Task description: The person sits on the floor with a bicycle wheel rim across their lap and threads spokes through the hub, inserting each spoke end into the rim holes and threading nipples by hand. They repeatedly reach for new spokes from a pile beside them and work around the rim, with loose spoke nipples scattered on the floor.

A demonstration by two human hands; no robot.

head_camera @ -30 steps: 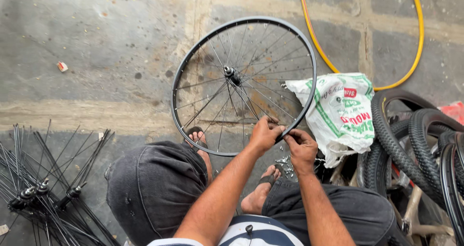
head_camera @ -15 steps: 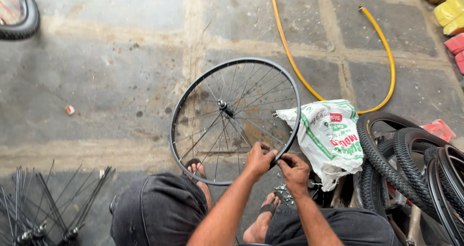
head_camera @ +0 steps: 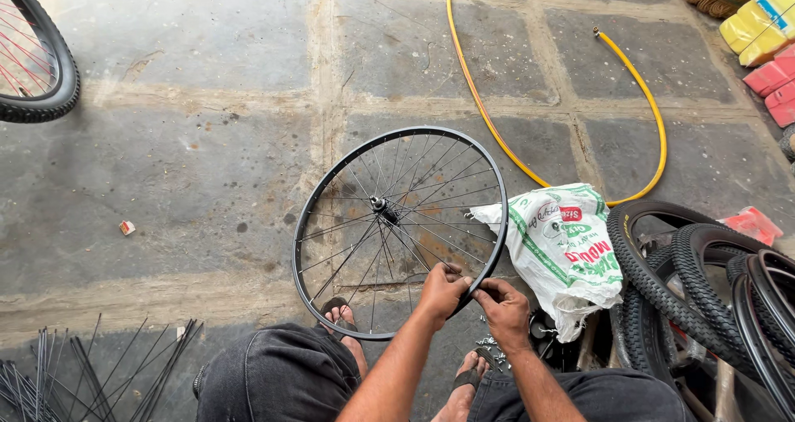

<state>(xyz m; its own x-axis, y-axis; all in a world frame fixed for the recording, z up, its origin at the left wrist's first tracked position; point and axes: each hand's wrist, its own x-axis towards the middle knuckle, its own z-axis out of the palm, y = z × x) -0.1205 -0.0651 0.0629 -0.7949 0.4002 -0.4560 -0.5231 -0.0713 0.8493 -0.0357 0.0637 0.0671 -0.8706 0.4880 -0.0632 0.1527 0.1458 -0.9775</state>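
A bare black bicycle wheel rim [head_camera: 308, 223] with thin metal spokes and a hub [head_camera: 383, 207] lies tilted on the stone floor in front of my knees. My left hand [head_camera: 442, 291] grips the near right part of the rim, fingers curled over a spoke end. My right hand [head_camera: 500, 306] pinches something small at the same spot on the rim; what it is cannot be made out. Both forearms reach up from the bottom of the view, above my sandalled feet [head_camera: 341, 316].
A white printed sack [head_camera: 563, 252] lies right of the wheel. Stacked black tyres [head_camera: 704, 289] fill the right edge. A yellow hose [head_camera: 484, 107] curves across the floor. Loose spokes [head_camera: 91, 372] lie bottom left. Another tyred wheel [head_camera: 37, 57] sits top left.
The view has tilted up and back, so the wheel and my hands sit lower in frame. Both hands stay on the same spot of the rim.
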